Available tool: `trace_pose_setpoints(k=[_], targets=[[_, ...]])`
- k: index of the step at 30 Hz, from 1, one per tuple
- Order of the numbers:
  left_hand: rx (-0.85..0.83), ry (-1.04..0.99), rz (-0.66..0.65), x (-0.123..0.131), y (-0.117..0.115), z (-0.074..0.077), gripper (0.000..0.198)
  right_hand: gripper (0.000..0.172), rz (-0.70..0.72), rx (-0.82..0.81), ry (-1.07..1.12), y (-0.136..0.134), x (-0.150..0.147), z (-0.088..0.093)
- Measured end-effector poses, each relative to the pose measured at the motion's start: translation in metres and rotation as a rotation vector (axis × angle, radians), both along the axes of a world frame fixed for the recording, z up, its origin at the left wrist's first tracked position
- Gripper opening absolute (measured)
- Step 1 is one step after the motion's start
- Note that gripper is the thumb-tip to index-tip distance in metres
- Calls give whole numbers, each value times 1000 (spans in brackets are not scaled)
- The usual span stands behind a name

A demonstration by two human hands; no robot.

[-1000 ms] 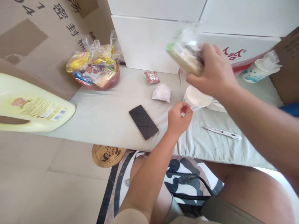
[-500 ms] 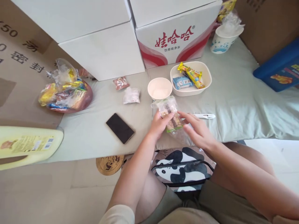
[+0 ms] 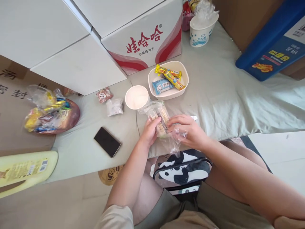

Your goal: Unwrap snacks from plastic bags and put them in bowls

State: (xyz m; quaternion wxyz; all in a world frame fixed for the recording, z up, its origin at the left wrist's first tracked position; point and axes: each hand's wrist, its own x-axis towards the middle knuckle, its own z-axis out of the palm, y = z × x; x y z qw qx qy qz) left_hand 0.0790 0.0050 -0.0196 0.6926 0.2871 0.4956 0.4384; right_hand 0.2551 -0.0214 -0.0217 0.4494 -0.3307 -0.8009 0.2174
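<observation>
My left hand (image 3: 149,133) is closed round one side of a clear-wrapped snack pack (image 3: 159,124), thumb on top. Tan, grainy pieces show through the plastic, and the pack has green edges. On the other side of it, the curled fingers of my right hand (image 3: 187,129) grip crinkled clear plastic wrapping (image 3: 175,143), which hangs below the pack. A round white paper bowl (image 3: 137,97) stands just beyond the pack. Behind it, an oval white tray (image 3: 185,85) holds yellow snack packets (image 3: 175,79) and a blue packet (image 3: 162,86).
A black phone (image 3: 107,142), a brown packet (image 3: 104,95) and a whitish packet (image 3: 115,107) lie left. A bowl of snacks (image 3: 77,115) is farther left. My right hand partly covers a white pen-like tool (image 3: 194,117). White boxes (image 3: 143,47) stand behind; a blue container (image 3: 269,47) stands right.
My right hand's fingers have closed in from a spread pose onto the pack's clear plastic. My left hand keeps its hold. The view has shifted, so the boxes and tray appear farther left.
</observation>
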Motion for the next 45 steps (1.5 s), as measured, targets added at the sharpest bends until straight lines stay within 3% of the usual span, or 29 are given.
trace_pose_setpoints(k=[3,8,11,16,19,22,25,27,29,32,34,36,41,43,45], targets=[[70,70,-13,-1,-3,-5,40,9,-16,-53,61,1,1,3],[81,97,-84,-11,-9,-14,54,16,-207,-123,76,1,-7,3],[66,91,-100,-17,-13,-15,59,11,-292,-162,110,1,-13,3],[188,-40,-328,-23,-20,-8,80,5,-398,-335,87,2,-24,3],[242,89,-385,-22,-21,-7,71,10,-390,-410,90,0,-30,0],[264,149,-345,-24,-20,-11,67,39,-399,-346,121,-2,-32,-3],[317,207,-391,-30,-17,-12,66,67,-340,-200,109,-1,-28,-4],[364,273,-443,-33,-16,-11,62,68,-229,-145,83,1,-24,-4],[409,335,-462,-34,-16,-9,62,52,-113,-103,78,3,-21,-4],[436,341,-409,-33,-17,-8,79,32,-76,-62,123,5,-18,-5],[422,288,-381,-31,-18,-10,96,31,-128,-79,160,6,-18,-5],[429,260,-363,-29,-19,-13,98,30,-138,-114,157,5,-19,-4],[552,384,-212,-31,-13,-19,56,24,12,-173,-36,3,-19,2],[560,440,-122,-35,-9,-19,39,25,-35,-184,-75,5,-13,2],[523,450,-32,-39,-6,-17,32,26,-181,-192,-130,9,-4,-1]])
